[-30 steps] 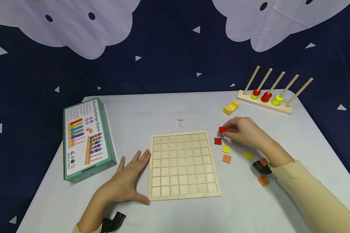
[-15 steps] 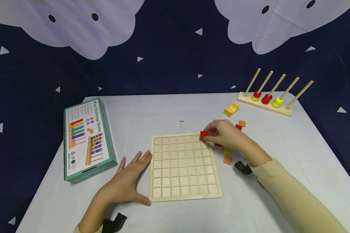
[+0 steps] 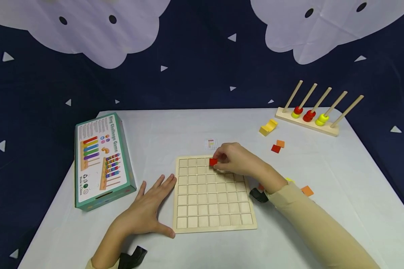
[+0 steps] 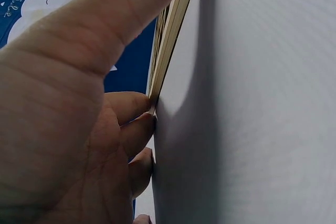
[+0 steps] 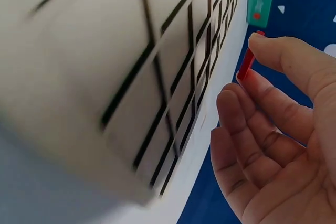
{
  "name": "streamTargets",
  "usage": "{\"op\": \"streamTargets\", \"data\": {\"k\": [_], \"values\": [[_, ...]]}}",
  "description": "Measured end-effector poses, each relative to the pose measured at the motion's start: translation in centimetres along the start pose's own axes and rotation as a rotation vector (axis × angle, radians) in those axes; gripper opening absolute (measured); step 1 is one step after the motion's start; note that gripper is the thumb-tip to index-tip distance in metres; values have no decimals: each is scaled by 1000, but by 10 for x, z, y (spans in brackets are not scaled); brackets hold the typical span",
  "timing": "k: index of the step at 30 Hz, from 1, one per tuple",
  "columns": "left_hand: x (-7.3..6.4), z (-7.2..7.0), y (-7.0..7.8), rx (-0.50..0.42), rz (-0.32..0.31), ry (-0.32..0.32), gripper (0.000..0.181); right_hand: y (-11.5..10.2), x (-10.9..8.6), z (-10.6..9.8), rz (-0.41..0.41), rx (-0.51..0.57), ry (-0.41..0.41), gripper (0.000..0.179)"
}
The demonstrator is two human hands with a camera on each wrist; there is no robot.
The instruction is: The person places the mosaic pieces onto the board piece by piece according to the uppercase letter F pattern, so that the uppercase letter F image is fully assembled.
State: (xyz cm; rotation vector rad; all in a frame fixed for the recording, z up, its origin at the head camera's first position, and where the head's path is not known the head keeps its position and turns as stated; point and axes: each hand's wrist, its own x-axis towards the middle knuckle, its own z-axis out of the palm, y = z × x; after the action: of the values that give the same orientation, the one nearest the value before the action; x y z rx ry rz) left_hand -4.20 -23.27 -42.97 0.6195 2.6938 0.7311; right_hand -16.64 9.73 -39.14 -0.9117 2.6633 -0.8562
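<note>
A square wooden grid board [image 3: 210, 200] lies on the table in the head view. Over its far rows, my right hand [image 3: 237, 160] pinches a small red square tile [image 3: 213, 162] between thumb and fingertips. The right wrist view shows the same red tile [image 5: 250, 59] on edge, apart from the board. My left hand [image 3: 143, 213] lies spread at the board's left side. Its thumb and fingertips touch the board's edge [image 4: 173, 32], as the left wrist view shows. My right forearm hides some tiles beside the board.
Right of the board lie another red tile [image 3: 275, 148] and orange tiles [image 3: 307, 191], with a yellow one partly covered. Behind it is a small printed card [image 3: 211, 144]. A yellow curved block [image 3: 268, 127], a peg stand [image 3: 308, 123] with rings and a game box [image 3: 102, 160] stand farther off.
My right hand has carried the red tile leftward from the loose tiles, past the board's far right corner, to above its far rows. The left hand has stayed at the board's edge.
</note>
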Motion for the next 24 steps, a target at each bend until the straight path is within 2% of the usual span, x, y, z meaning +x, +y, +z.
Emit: {"op": "streamTargets", "data": {"k": [5, 12, 24], "values": [[-1, -1, 0, -1, 9, 0, 154, -10, 9, 8, -22, -22, -42, 21], [-1, 0, 1, 8, 7, 1, 154, -22, 16, 19, 15, -67, -78, 23], [-2, 0, -1, -5, 9, -6, 153, -30, 17, 30, 53, -154, -52, 21]]}}
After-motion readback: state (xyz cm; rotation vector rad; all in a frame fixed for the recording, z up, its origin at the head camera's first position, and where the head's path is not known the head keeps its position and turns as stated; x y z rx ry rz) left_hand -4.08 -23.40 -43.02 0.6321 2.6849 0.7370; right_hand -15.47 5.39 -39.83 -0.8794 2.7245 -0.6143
